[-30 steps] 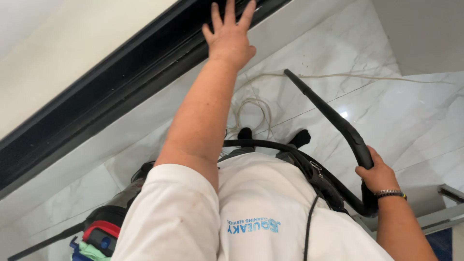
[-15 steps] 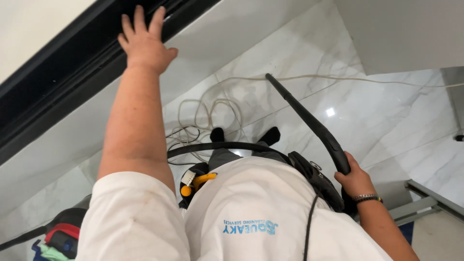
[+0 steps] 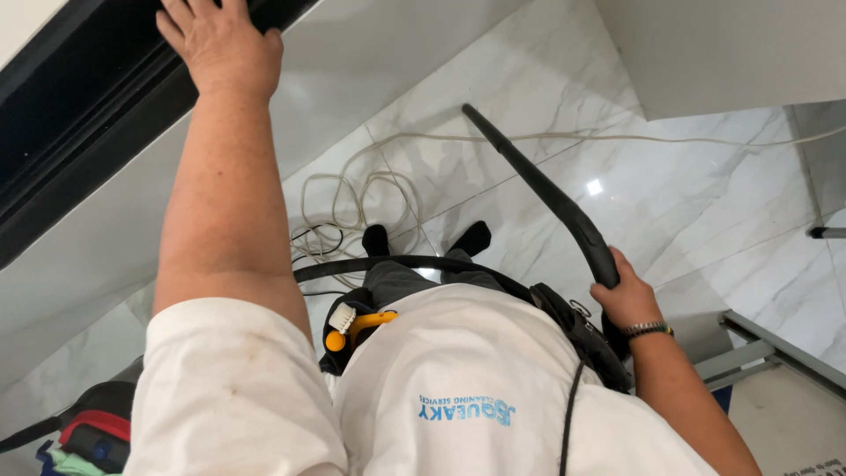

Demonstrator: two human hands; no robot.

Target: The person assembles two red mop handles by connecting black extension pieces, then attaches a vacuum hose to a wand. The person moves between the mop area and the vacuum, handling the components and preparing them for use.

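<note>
Left hand (image 3: 220,48) laid flat, fingers spread and holding nothing, on the dark window frame (image 3: 97,132) as if for support, while the right hand's (image 3: 627,295) grip wraps the black vacuum wand (image 3: 538,189), angled toward the marble floor (image 3: 705,203)

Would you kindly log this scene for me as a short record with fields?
left hand: flat on the black frame, fingers spread
right hand: grip closed on the black wand
wand: points down toward the marble floor
cord: pale, loosely coiled on the floor
waist: yellow tool in a pouch
</note>
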